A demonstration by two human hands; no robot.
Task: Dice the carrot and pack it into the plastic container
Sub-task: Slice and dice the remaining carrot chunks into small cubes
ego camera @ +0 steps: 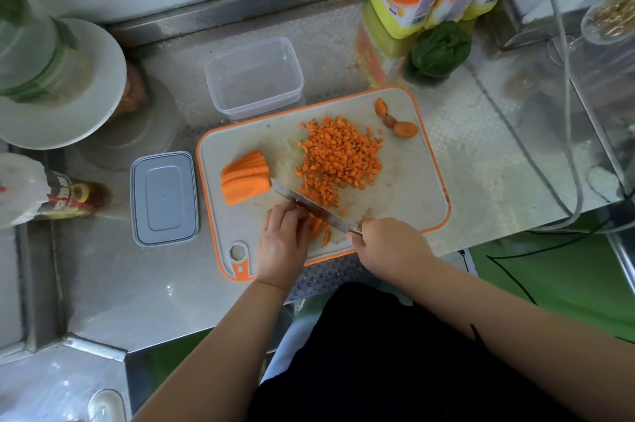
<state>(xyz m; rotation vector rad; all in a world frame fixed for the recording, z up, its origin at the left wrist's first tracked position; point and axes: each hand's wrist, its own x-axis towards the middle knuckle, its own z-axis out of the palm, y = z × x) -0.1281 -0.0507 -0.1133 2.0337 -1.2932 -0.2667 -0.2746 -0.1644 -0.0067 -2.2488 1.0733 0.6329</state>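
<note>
On an orange-rimmed board (412, 181), the right hand (385, 243) grips a knife (309, 205), its fingers curled round the handle, the blade angled across carrot strips (319, 227). The left hand (283, 243) presses the strips down, fingers curled over them beside the blade. A heap of dice (340, 157) lies mid-board, a fan of slices (244, 177) at its left, two carrot ends (397, 119) at the far corner. The clear container (254, 78) stands open on the steel surface (481, 133) just behind the board; its lid (164, 198) lies left of the board.
</note>
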